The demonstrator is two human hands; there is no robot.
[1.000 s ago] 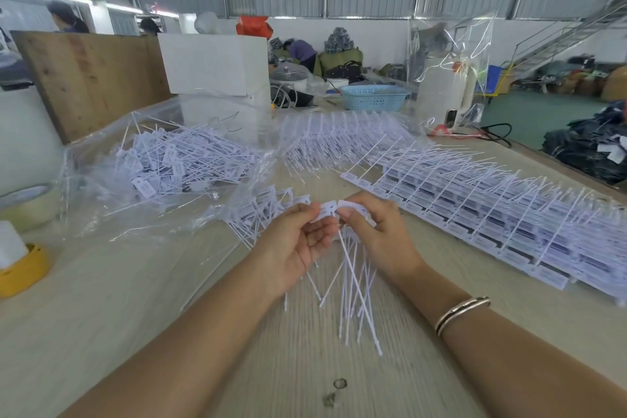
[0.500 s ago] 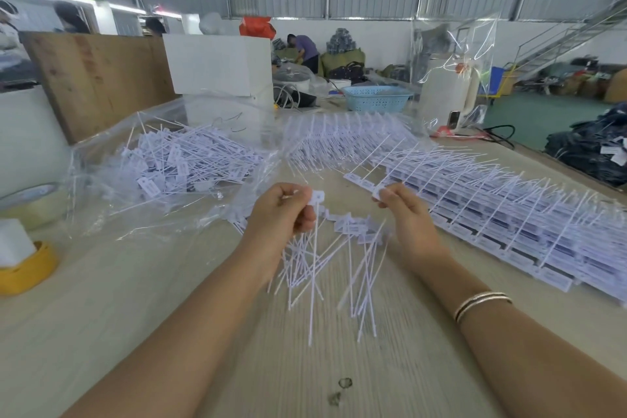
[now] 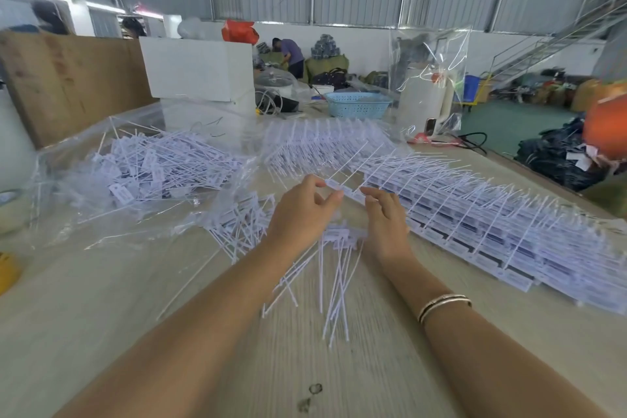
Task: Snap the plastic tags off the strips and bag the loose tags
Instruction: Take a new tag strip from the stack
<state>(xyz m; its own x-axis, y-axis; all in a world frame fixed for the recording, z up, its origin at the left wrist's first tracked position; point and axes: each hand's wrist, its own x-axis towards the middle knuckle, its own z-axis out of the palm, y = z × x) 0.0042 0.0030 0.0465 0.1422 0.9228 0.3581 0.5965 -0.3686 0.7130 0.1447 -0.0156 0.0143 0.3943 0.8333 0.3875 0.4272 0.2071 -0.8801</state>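
My left hand point(image 3: 302, 214) pinches one white tag point(image 3: 334, 184) by its flat head between thumb and forefinger, its thin tail slanting up and away to the right. My right hand point(image 3: 385, 220) hovers just beside it, fingers loosely curled, gripping nothing. Below both hands loose tags point(image 3: 334, 268) fan toward me on the table point(image 3: 101, 316). Uncut strips point(image 3: 492, 214) lie right; the clear bag point(image 3: 152, 176) of tags lies left.

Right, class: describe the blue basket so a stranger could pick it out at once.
Start at the long wooden table and look to its far end. Beside the big white box sits the blue basket, the only pale-blue tub with lattice-holed sides.
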